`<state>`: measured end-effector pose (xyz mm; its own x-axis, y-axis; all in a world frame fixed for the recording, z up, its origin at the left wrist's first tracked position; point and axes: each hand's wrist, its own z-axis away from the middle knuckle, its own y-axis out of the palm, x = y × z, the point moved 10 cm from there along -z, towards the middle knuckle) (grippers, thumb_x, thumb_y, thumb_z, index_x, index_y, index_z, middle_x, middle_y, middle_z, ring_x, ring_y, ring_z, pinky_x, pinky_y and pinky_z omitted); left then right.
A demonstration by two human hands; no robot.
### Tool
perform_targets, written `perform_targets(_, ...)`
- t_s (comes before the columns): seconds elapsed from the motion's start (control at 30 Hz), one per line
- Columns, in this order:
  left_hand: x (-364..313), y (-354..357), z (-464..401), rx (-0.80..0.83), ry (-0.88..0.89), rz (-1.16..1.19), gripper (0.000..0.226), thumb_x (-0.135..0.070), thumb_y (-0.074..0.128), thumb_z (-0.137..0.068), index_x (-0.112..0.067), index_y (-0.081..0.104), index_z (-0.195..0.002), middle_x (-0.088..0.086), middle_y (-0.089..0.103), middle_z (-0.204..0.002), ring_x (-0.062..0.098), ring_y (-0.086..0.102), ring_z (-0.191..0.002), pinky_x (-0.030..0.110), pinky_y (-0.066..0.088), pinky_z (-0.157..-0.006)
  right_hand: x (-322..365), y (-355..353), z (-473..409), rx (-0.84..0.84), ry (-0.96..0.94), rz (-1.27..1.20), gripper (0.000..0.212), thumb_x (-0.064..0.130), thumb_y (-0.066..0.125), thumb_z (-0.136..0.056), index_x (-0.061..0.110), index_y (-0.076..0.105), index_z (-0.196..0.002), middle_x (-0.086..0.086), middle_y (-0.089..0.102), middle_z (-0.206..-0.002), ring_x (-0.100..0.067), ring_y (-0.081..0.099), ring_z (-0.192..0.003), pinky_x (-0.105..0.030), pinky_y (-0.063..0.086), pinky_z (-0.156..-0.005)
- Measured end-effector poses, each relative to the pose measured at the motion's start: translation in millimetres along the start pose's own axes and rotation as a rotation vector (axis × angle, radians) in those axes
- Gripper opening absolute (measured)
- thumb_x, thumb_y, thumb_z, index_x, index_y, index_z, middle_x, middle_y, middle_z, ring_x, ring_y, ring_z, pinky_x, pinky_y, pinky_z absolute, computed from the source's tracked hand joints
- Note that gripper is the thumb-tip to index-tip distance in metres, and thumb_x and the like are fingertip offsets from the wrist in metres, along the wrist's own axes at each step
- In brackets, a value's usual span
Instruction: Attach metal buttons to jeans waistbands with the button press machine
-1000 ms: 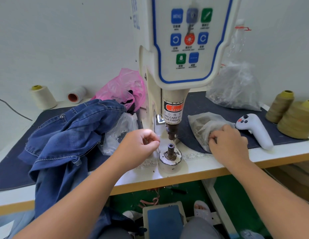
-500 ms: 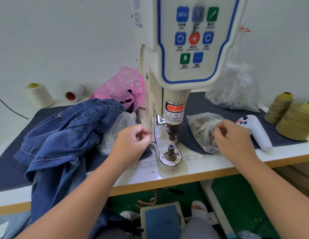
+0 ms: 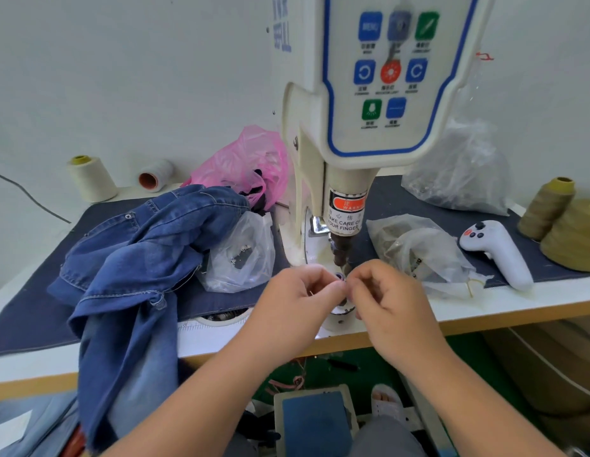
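Left hand [image 3: 298,296] & right hand [image 3: 384,296] fingertips meeting, pinching small button [image 3: 340,276] under press machine [image 3: 346,206], jeans [image 3: 138,255] on tabletop [image 3: 517,300] at left

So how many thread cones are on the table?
4: a cream cone and a small white spool lying down back left, two olive cones far right. More may be hidden.

Bright even light, soft shadows, slight blur, wide-angle edge distortion.

Faded blue denim jeans [image 3: 128,258], soft and creased. Crinkled glossy plastic bags [image 3: 244,255]. Smooth cream machine [image 3: 369,94] casing; matt navy cloth mat [image 3: 29,311].
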<state>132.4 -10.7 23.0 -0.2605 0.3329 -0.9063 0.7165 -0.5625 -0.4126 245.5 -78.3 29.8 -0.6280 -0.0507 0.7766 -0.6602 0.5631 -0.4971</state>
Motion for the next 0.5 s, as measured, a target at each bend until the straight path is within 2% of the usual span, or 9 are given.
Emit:
perform_targets(0.07,0.7,2.3,1.5,0.005,-0.044,0.023,0.025,-0.034,0.059,-0.094,-0.020,0.067,-0.075,-0.008,0.055,-0.062,0.003,0.044,-0.050,0.018,0.039,-0.052,3.6,1.8,2.3,-0.005,-0.012,-0.001,0.021,0.017,0.060,-0.096,0.031,0.060,-0.079,0.023,0.061,-0.066,0.001,0.060,-0.067,-0.009,0.044,-0.059)
perform_targets(0.17,6.9,2.4,-0.6,-0.007,-0.132,0.102,0.027,-0.030,0.060,-0.095,-0.020,0.062,-0.070,-0.011,0.055,-0.058,0.004,0.043,-0.047,0.022,0.037,-0.053,6.4,2.3,3.3,-0.006,-0.026,0.000,0.016,0.017,0.060,-0.096,0.025,0.063,-0.083,0.015,0.061,-0.067,-0.001,0.060,-0.069,-0.011,0.044,-0.060)
perform_targets(0.3,14.6,7.0,-3.7,0.029,-0.232,0.254,0.023,-0.022,0.060,-0.096,-0.014,0.061,-0.075,-0.012,0.050,-0.048,0.007,0.038,-0.040,0.020,0.031,-0.044,7.3,4.8,4.1,0.006,-0.031,0.011,0.012,0.021,0.057,-0.098,0.024,0.065,-0.090,0.012,0.063,-0.074,-0.001,0.060,-0.075,-0.011,0.045,-0.063)
perform_targets(0.43,23.0,12.3,-5.2,0.035,-0.349,0.420,0.020,-0.015,0.060,-0.095,-0.012,0.062,-0.075,-0.006,0.051,-0.054,0.009,0.038,-0.043,0.018,0.029,-0.040,3.2,3.0,4.3,-0.008,-0.012,-0.028,0.016,0.021,0.057,-0.098,0.034,0.064,-0.091,0.017,0.063,-0.077,0.003,0.059,-0.076,-0.007,0.043,-0.064)
perform_targets(0.5,27.7,12.5,-7.9,-0.010,-0.395,0.441,0.021,-0.014,0.059,-0.094,-0.013,0.062,-0.073,-0.004,0.050,-0.058,0.010,0.037,-0.044,0.019,0.027,-0.042,-0.8,0.5,4.7,-0.021,0.004,-0.069,0.024,0.019,0.058,-0.097,0.042,0.062,-0.090,0.019,0.064,-0.079,0.001,0.060,-0.077,-0.009,0.045,-0.064)
